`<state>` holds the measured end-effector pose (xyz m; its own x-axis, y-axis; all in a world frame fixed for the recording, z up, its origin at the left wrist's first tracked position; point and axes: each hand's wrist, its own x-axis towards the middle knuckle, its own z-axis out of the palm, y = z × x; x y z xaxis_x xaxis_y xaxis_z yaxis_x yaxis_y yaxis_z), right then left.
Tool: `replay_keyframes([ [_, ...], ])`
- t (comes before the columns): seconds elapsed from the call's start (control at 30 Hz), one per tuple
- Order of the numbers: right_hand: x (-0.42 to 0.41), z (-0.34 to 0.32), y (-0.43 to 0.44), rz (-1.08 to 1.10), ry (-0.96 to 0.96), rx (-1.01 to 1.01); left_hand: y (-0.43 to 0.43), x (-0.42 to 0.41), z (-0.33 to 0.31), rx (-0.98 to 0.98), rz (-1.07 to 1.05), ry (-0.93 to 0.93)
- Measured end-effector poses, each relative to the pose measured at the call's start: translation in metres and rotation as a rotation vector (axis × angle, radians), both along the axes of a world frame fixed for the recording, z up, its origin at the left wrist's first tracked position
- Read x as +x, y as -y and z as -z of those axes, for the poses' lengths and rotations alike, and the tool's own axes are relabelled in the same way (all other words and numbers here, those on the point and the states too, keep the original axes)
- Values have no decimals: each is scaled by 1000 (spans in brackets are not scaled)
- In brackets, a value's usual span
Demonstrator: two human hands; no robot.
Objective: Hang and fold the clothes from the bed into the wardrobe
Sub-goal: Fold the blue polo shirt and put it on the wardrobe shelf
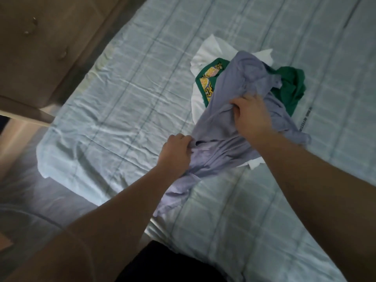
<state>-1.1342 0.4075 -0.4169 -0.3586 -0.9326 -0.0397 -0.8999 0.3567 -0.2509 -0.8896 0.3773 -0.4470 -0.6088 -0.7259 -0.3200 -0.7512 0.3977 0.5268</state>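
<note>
Left hand of mine pinches the lilac shirt toward the near edge of the bed and my right hand grips it just beside the green garment, so I should lift slowly and evenly, without dragging that one along.

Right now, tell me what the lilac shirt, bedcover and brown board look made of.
The lilac shirt looks like thin woven cloth, probably cotton, matte: it bunches into soft folds. The bedcover looks quilted fabric, matte, stitched in squares and creased. The brown board seems upholstered in suede-like cloth, with tufted buttons.
</note>
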Motion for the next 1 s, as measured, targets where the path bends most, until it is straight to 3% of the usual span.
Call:
replay_keyframes([
  [0.17,9,-85,-65,215,232,-87,-1,27,-80,92,-260,-229],
  [0.53,43,-280,-268,481,317,-265,-85,19,-265,3,-4,-546],
  [0.77,28,-315,-411,535,312,-418,-190,-30,-324,-14,198,-634],
  [0.87,14,-315,-471,560,421,-512,-241,-56,-337,-16,190,-650],
  [1.0,-17,-319,-545,494,483,-462,-300,-95,-354,-47,142,-706],
])
